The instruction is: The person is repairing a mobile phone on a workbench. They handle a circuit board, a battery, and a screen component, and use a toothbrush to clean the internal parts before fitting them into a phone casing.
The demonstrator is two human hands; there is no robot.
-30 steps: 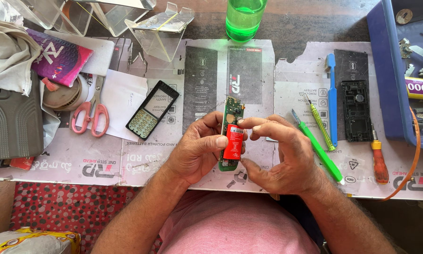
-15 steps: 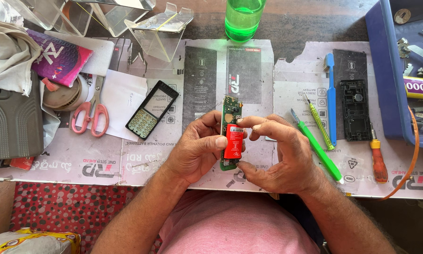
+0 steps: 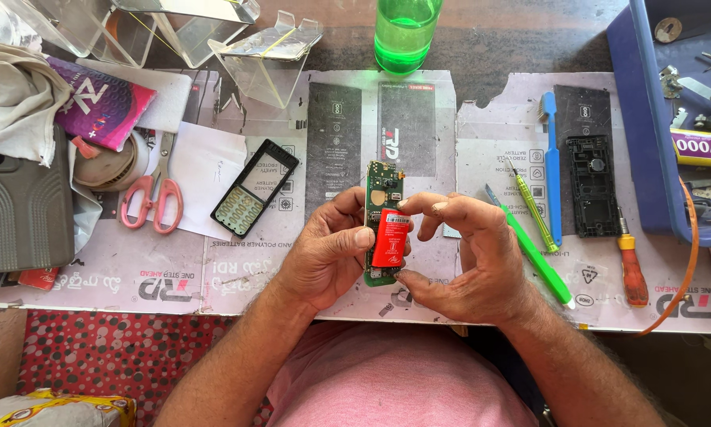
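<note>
Both of my hands hold a green phone circuit board upright over the paper-covered table. A small red battery lies against the board's lower half. My left hand grips the board's left edge, its thumb pressing on the battery. My right hand pinches the battery at its top and bottom between forefinger and thumb. A black phone front frame with keypad lies to the left. A black back cover lies to the right.
Pink-handled scissors, a tape roll and a grey case sit at left. A green bottle stands at the back. A blue toothbrush, green tools, a red screwdriver and a blue tray are at right.
</note>
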